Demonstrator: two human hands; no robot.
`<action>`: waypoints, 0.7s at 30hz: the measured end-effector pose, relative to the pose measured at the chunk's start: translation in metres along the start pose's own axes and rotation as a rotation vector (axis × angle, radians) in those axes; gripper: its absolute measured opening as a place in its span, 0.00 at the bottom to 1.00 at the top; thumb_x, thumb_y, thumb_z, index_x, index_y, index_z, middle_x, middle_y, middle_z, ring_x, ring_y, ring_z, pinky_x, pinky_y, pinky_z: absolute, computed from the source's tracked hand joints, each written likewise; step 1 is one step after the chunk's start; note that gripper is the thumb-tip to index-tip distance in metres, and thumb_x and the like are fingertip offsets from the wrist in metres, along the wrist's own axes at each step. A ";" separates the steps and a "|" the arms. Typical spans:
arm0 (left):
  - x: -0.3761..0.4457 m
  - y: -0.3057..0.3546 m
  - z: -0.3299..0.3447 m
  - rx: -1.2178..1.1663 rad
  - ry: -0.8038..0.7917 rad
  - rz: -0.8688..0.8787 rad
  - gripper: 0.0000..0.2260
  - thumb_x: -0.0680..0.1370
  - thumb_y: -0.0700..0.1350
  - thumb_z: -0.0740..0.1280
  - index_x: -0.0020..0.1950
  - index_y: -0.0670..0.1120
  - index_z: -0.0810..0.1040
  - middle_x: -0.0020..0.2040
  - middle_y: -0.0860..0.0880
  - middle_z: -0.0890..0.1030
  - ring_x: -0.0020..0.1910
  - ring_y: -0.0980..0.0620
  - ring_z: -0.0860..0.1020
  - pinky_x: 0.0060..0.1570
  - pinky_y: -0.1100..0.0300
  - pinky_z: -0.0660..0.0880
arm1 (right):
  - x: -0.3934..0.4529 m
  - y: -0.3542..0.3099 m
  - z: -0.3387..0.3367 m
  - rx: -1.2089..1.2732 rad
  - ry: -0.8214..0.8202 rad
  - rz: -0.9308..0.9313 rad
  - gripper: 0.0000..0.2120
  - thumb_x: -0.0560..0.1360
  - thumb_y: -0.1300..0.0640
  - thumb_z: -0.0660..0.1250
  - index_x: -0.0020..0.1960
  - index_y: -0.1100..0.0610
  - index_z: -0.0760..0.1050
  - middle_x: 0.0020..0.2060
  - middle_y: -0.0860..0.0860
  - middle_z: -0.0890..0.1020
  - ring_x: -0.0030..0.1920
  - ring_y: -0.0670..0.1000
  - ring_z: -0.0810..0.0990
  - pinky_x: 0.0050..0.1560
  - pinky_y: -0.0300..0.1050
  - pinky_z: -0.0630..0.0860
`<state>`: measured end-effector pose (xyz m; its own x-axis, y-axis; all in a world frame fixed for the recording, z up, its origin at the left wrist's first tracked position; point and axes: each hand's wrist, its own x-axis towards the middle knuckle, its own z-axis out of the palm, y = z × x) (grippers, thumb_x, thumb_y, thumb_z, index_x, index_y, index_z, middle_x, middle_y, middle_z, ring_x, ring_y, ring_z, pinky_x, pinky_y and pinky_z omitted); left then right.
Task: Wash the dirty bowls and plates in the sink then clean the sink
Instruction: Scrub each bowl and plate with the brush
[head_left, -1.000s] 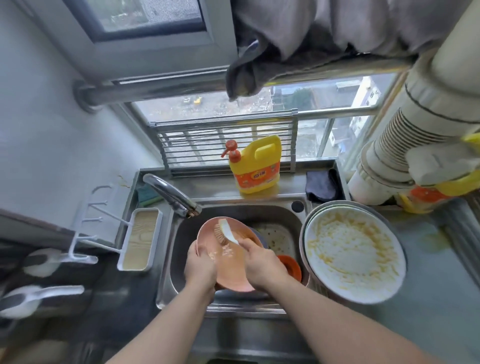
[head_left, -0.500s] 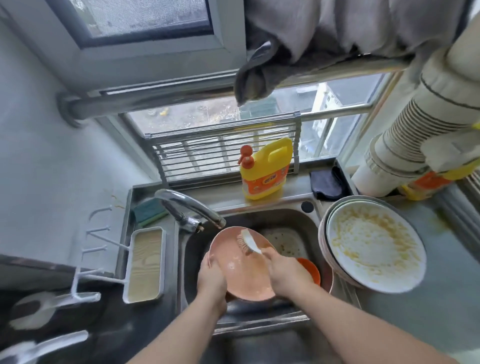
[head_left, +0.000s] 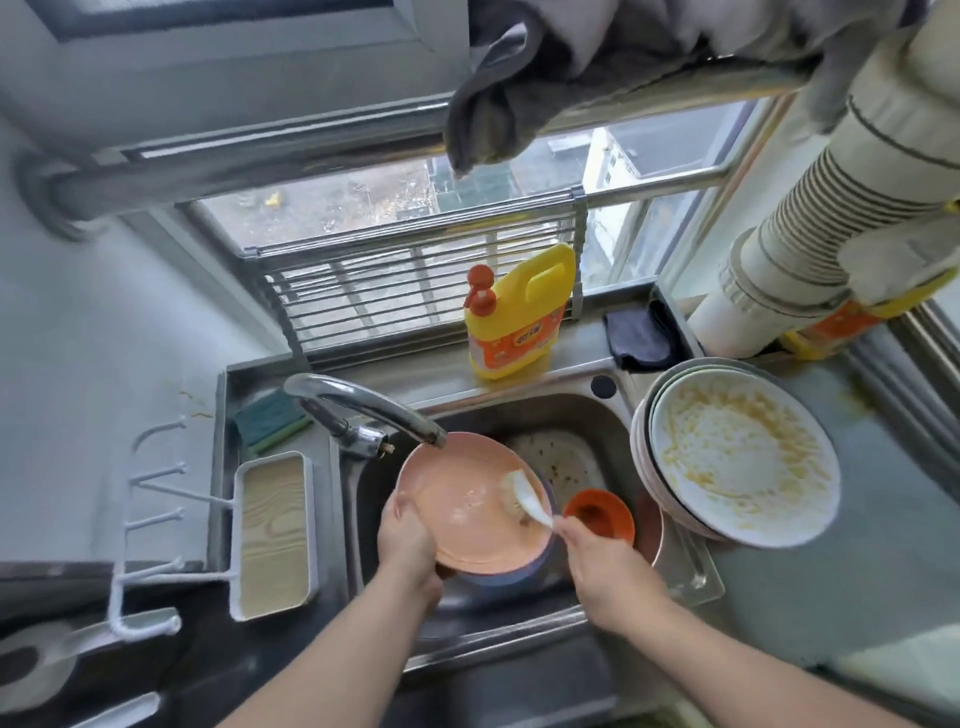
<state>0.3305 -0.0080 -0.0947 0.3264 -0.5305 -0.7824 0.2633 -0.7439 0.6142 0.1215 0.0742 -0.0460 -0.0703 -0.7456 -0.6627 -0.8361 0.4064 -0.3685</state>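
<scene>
My left hand (head_left: 405, 535) grips the left rim of a pink plate (head_left: 462, 499), held tilted over the steel sink (head_left: 582, 415) just below the tap spout. My right hand (head_left: 602, 561) holds the white handle of a dish brush (head_left: 522, 499), whose bristles press on the plate's right side. Under the plate sits a blue bowl (head_left: 514, 574). A small orange bowl (head_left: 600, 514) and a soiled white dish (head_left: 561, 457) lie in the sink. A stack of dirty white plates (head_left: 737, 462) smeared with yellow food rests on the sink's right edge.
The tap (head_left: 358, 405) curves over the sink from the left. A yellow detergent bottle (head_left: 514, 317) stands behind the sink, a dark cloth (head_left: 641, 332) to its right, a green sponge (head_left: 270, 421) at the back left. A white tray (head_left: 272, 535) hangs left of the sink.
The brush has swept from the plate's top centre down to its right side. My right hand moved right, uncovering the orange bowl. The view has tilted up slightly.
</scene>
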 end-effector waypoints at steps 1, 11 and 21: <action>0.003 0.001 -0.001 0.011 0.018 0.011 0.13 0.89 0.56 0.52 0.67 0.62 0.73 0.59 0.45 0.81 0.58 0.38 0.80 0.60 0.31 0.78 | -0.015 -0.003 0.010 0.013 -0.040 -0.031 0.22 0.84 0.52 0.50 0.74 0.33 0.57 0.55 0.56 0.84 0.55 0.63 0.83 0.49 0.53 0.76; 0.011 0.003 0.000 -0.011 0.035 0.013 0.15 0.89 0.56 0.51 0.72 0.59 0.72 0.61 0.45 0.80 0.59 0.38 0.81 0.58 0.31 0.79 | -0.005 0.005 0.007 0.037 -0.058 -0.034 0.23 0.84 0.54 0.52 0.75 0.33 0.57 0.52 0.54 0.84 0.52 0.61 0.83 0.49 0.54 0.78; -0.001 0.011 0.012 0.012 0.071 0.011 0.15 0.89 0.56 0.52 0.73 0.62 0.71 0.60 0.46 0.81 0.57 0.39 0.82 0.57 0.33 0.80 | 0.001 -0.005 0.002 0.057 -0.028 -0.105 0.21 0.85 0.51 0.51 0.75 0.35 0.59 0.52 0.57 0.84 0.52 0.63 0.83 0.50 0.54 0.79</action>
<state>0.3220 -0.0208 -0.0880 0.3934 -0.5088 -0.7658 0.2481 -0.7433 0.6213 0.1266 0.0722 -0.0459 0.0318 -0.7708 -0.6363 -0.8059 0.3568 -0.4725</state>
